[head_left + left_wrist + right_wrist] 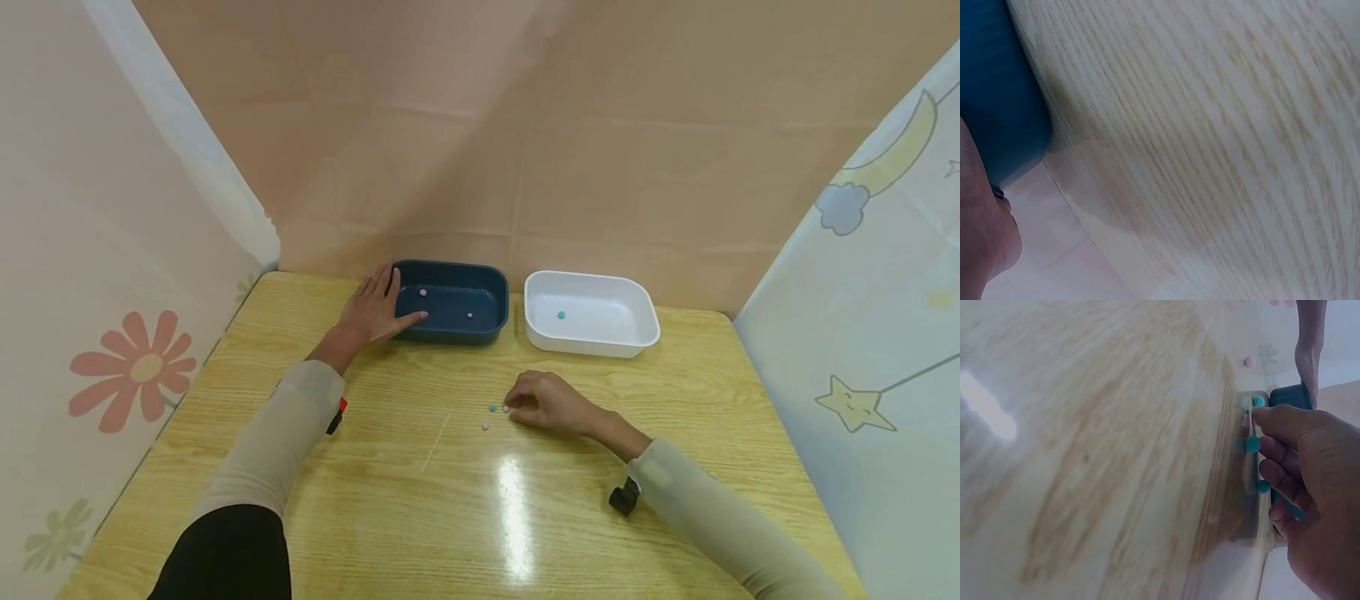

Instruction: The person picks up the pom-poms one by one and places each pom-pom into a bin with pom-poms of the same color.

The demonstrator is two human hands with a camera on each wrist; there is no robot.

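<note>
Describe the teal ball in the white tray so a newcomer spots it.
At the far side of the wooden table, right of the dark blue tray, stands the white tray. The teal ball sits left of centre inside, the only ball visible there; the dark blue tray's are pale pink.

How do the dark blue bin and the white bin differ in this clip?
Color: the dark blue bin is dark, the white bin pale.
Contents: two small pinkish balls show in the dark blue bin, one teal ball in the white bin.
Contact: the left hand rests on the dark blue bin; no hand touches the white bin.
Both are rounded rectangles standing upright.
</note>
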